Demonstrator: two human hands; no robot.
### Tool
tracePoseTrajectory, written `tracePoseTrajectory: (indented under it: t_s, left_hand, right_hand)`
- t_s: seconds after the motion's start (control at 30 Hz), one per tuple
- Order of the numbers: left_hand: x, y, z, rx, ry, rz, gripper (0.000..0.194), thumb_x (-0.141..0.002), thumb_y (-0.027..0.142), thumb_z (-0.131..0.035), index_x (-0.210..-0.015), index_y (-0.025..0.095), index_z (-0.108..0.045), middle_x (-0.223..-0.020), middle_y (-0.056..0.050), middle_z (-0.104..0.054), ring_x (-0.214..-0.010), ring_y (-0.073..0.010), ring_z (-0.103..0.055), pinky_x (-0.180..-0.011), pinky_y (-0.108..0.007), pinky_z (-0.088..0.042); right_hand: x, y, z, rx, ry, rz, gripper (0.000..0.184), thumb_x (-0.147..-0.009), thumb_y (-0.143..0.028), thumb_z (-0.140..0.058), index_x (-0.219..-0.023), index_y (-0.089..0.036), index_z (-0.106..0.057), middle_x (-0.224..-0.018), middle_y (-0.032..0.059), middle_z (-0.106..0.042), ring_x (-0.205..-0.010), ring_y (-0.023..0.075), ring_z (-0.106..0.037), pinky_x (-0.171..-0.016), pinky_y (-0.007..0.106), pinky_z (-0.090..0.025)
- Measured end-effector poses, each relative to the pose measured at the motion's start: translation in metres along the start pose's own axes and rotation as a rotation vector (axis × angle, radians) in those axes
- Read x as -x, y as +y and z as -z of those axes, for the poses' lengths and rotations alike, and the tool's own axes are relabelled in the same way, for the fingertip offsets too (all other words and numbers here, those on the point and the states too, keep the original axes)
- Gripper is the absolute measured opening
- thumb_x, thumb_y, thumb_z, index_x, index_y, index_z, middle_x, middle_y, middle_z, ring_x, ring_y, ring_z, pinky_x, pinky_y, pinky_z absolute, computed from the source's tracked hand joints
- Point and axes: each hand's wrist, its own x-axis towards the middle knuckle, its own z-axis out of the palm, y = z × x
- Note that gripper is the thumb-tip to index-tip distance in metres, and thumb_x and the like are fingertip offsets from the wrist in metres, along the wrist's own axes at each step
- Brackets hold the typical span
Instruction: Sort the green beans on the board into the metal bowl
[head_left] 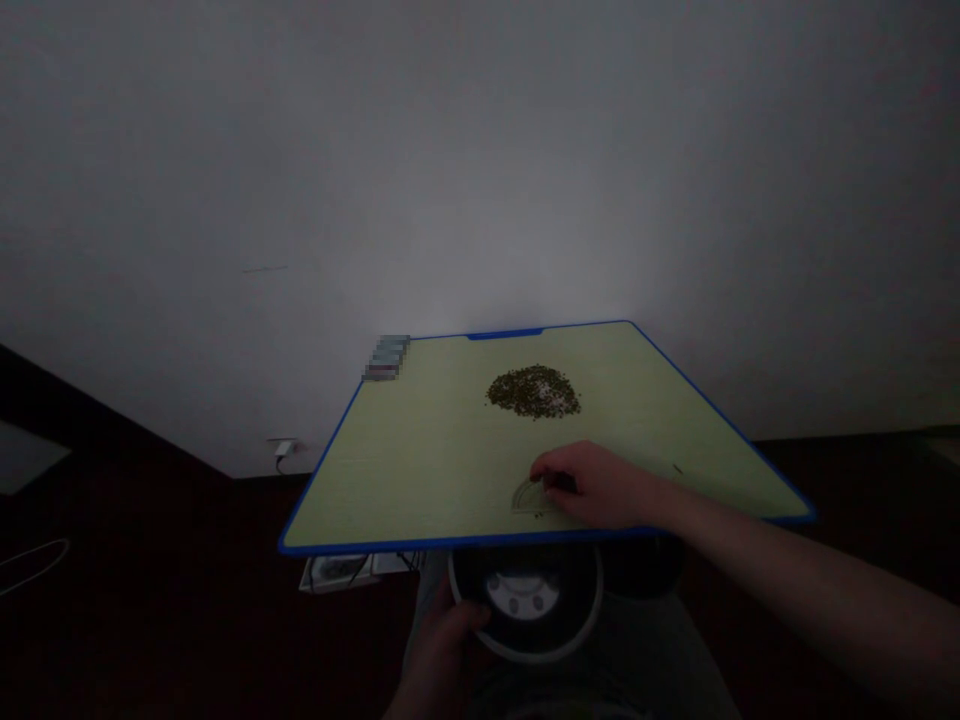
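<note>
My left hand [448, 630] grips a round, dark bowl [536, 655] with a pale rim, held under the table's front edge. A light patch shows on the bowl's bottom. On the tabletop, my right hand [589, 485] has its fingers curled onto a clear protractor [521, 499], which lies close to the front edge. A few dark specks [538, 515] sit by the protractor's straight side. Farther back is a spread pile of small brown grains [534, 391], too small to identify, thinner at its right.
The pale tabletop [427, 450] has a blue rim and stands against a grey wall [480, 180]. A blurred patch [386, 358] covers its back left corner. A small dark mark [678, 468] lies at the right. A white plug [283, 449] is in the wall.
</note>
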Motion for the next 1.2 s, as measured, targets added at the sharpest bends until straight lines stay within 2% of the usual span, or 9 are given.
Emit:
tracePoseTrajectory:
  t_s: [0.13, 0.4, 0.63, 0.87, 0.97, 1.1, 1.2]
  left_hand:
    - [0.005, 0.004, -0.007, 0.007, -0.065, -0.012, 0.076, -0.059, 0.006, -0.067, -0.133, 0.021, -0.058, -0.086, -0.007, -0.08, -0.1, -0.0353, -0.072, -0.09, -0.048, -0.054]
    - [0.006, 0.004, -0.008, 0.023, -0.031, 0.006, 0.078, -0.057, 0.006, -0.066, -0.133, 0.023, -0.058, -0.086, -0.005, -0.08, -0.099, -0.0364, -0.072, -0.087, -0.048, -0.055]
    - [0.003, 0.004, -0.005, 0.004, -0.032, 0.013, 0.086, -0.057, 0.006, -0.066, -0.14, 0.021, -0.05, -0.085, -0.005, -0.079, -0.098, -0.0339, -0.072, -0.086, -0.045, -0.055]
    - [0.002, 0.003, -0.003, 0.012, -0.04, 0.016, 0.082, -0.06, 0.005, -0.066, -0.139, 0.02, -0.052, -0.085, -0.006, -0.08, -0.099, -0.0351, -0.072, -0.087, -0.046, -0.056]
    - [0.002, 0.003, -0.003, 0.008, -0.032, 0.004, 0.079, -0.058, 0.006, -0.067, -0.135, 0.021, -0.056, -0.087, -0.007, -0.08, -0.1, -0.0374, -0.072, -0.087, -0.05, -0.056]
    - [0.003, 0.004, -0.006, -0.006, -0.049, -0.008, 0.075, -0.058, 0.007, -0.067, -0.132, 0.018, -0.058, -0.089, -0.009, -0.08, -0.102, -0.0377, -0.071, -0.09, -0.05, -0.055]
    - [0.005, 0.006, -0.008, -0.007, -0.071, 0.001, 0.064, -0.06, 0.005, -0.065, -0.122, 0.016, -0.062, -0.09, -0.01, -0.08, -0.105, -0.0378, -0.07, -0.092, -0.051, -0.054]
  right_hand:
    - [0.002, -0.007, -0.003, -0.014, -0.035, 0.025, 0.032, -0.078, -0.011, -0.056, -0.105, -0.017, -0.072, -0.083, 0.0052, -0.074, -0.071, 0.0155, -0.065, -0.067, 0.025, -0.046]
    - [0.002, -0.01, -0.008, -0.053, -0.055, 0.063, 0.031, -0.076, -0.011, -0.057, -0.103, -0.017, -0.072, -0.082, 0.0038, -0.074, -0.07, 0.0149, -0.065, -0.065, 0.024, -0.046]
    - [0.003, -0.011, -0.009, -0.085, -0.049, 0.075, 0.032, -0.076, -0.011, -0.056, -0.104, -0.016, -0.071, -0.08, 0.0037, -0.073, -0.068, 0.0141, -0.064, -0.064, 0.024, -0.046]
    - [0.007, -0.01, -0.004, -0.139, -0.041, 0.054, 0.029, -0.077, -0.012, -0.057, -0.103, -0.016, -0.07, -0.077, 0.0022, -0.072, -0.065, 0.0131, -0.063, -0.063, 0.024, -0.046]
    - [0.002, 0.0, 0.008, -0.135, 0.073, -0.001, 0.027, -0.079, -0.015, -0.056, -0.102, -0.017, -0.07, -0.074, 0.0008, -0.071, -0.064, 0.013, -0.062, -0.062, 0.023, -0.045]
    - [-0.011, 0.021, 0.027, 0.035, 0.385, -0.169, 0.027, -0.08, -0.018, -0.056, -0.105, -0.017, -0.069, -0.073, 0.0017, -0.07, -0.064, 0.015, -0.062, -0.063, 0.026, -0.044]
    - [-0.02, 0.035, 0.032, 0.156, 0.45, -0.261, 0.03, -0.079, -0.016, -0.056, -0.106, -0.015, -0.069, -0.076, 0.004, -0.072, -0.068, 0.0169, -0.064, -0.065, 0.027, -0.043]
